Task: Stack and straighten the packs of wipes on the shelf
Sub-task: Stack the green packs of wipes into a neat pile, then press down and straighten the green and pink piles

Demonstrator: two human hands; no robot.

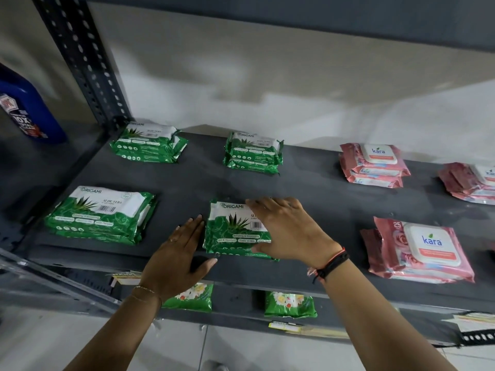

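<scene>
Both hands flank the green wipes stack (234,231), right hand (289,231) on top.

green-white aloe-print packs (235,231); pink rose-print packs (417,250); dark grey shelf (308,188)

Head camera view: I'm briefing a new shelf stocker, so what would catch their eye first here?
Both hands frame a green Origami stack at the shelf's front centre: the right hand lies flat on it, the left hand presses its left edge. Three more green stacks sit left and behind; pink Kara packs fill the right side.
</scene>
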